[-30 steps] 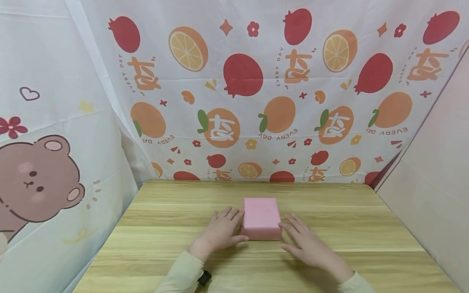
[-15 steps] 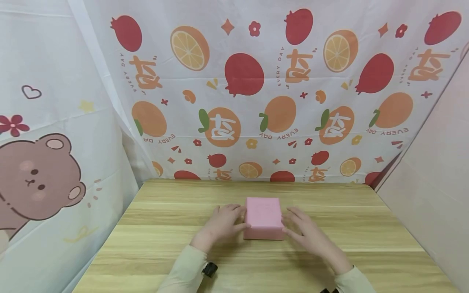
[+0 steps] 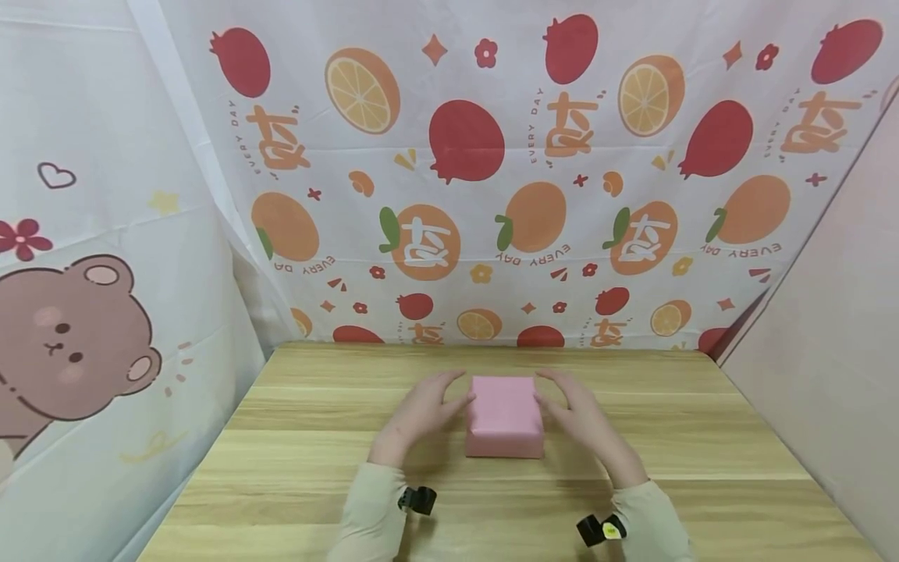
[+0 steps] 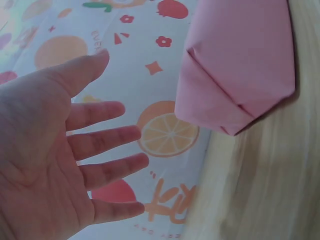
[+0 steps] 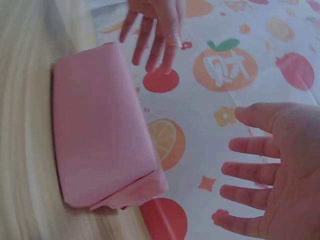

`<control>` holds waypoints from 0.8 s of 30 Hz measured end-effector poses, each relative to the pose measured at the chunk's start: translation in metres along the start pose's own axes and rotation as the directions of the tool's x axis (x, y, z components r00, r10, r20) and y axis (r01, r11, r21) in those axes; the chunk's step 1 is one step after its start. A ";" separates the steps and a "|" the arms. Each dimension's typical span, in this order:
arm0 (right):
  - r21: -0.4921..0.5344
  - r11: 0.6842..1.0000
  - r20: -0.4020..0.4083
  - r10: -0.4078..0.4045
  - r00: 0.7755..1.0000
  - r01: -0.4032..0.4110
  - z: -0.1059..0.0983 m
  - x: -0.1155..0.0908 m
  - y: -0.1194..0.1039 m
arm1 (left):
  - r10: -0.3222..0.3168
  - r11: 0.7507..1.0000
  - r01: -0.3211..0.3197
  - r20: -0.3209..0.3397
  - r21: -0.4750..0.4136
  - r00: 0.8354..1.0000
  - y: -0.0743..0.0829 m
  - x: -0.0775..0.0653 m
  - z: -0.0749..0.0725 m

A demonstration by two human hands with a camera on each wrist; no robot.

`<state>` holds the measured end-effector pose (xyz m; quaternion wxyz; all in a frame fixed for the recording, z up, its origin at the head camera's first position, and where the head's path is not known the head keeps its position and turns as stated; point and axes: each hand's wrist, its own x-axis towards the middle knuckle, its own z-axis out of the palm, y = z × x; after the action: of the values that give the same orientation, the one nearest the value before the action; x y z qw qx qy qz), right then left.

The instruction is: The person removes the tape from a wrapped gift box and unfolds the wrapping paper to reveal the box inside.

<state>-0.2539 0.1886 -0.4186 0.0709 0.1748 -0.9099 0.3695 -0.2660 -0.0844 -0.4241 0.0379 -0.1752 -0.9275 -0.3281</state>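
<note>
A pink paper-wrapped box [image 3: 504, 410] sits on the wooden table; folded paper flaps show at its end in both wrist views. My left hand [image 3: 424, 407] is at the box's left side, fingers extended forward and thumb near its edge. On the opposite side is my right hand [image 3: 581, 410], held much the same way. In the left wrist view the left hand [image 4: 65, 150] has spread fingers, with a gap between it and the box [image 4: 240, 60]. The right wrist view shows the right hand [image 5: 270, 170] likewise apart from the box [image 5: 102, 130].
The wood-grain table [image 3: 316, 468] stretches out on both sides of the box. Behind it hangs a fruit-print cloth [image 3: 463, 234], with a bear-print cloth [image 3: 77, 343] at left and a pale panel [image 3: 829, 336] at right. Both wrists wear black devices.
Both hands have moved forward along the box's sides, away from its near corners, and have lifted somewhat. The box has barely shifted.
</note>
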 end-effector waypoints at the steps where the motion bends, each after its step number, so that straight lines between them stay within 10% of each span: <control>1: 0.018 0.999 -0.002 0.029 1.000 -0.029 0.000 0.002 0.000 | -0.007 1.000 0.006 -0.009 -0.022 1.000 0.000 0.000 0.001; 11: 0.115 0.970 0.004 0.215 0.977 -0.214 0.008 0.014 0.010 | -0.115 0.968 0.091 -0.093 -0.234 0.989 -0.001 0.003 0.017; 24: 0.103 0.951 0.049 0.287 0.957 -0.291 0.026 0.008 0.023 | -0.201 0.894 0.183 -0.001 -0.408 0.980 -0.009 0.003 0.036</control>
<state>-0.2701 0.1836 -0.4499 -0.0087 0.0494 -0.9051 0.4222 -0.2704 -0.0677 -0.4568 -0.0121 -0.0796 -0.8507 -0.5194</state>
